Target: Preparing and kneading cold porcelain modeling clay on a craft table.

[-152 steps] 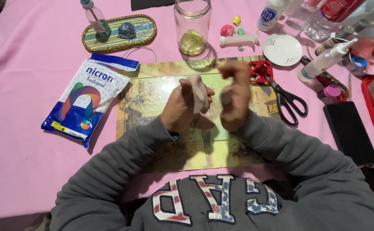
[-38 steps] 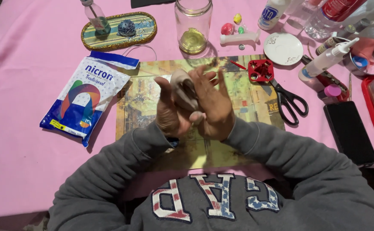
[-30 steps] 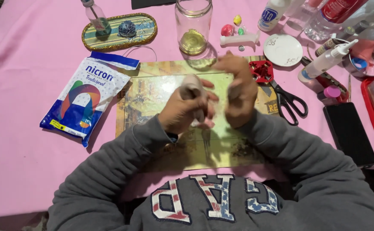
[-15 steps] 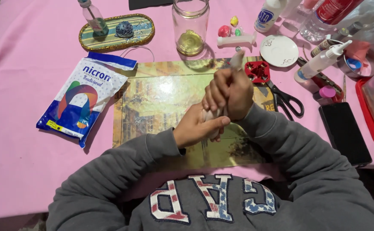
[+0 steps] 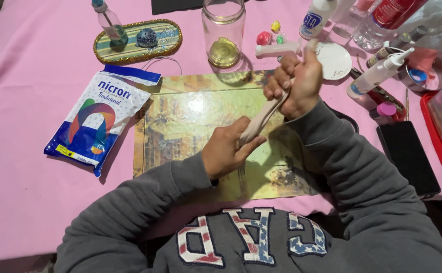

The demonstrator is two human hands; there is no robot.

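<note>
The fingers (image 5: 288, 81) of the right hand (image 5: 297, 83) are curled shut around the upper end of a beige strip of clay (image 5: 261, 119); the left hand (image 5: 227, 151) pinches the lower end between thumb and fingers. The strip hangs taut on a slant between the 2 hands, above the picture mat (image 5: 190, 121) on the pink table (image 5: 24, 76). Judged from its length, the clay is well softened and drawn out, but it has no final shape yet; nothing modelled lies on the mat. Compared with 1.0 s earlier, when both hands pressed a compact lump close together at mid-mat, the hands now stand apart, the right one raised toward the glass jar (image 5: 224, 31). The clay packet (image 5: 97, 119) and the phone (image 5: 407, 156) lie unmoved.
</note>
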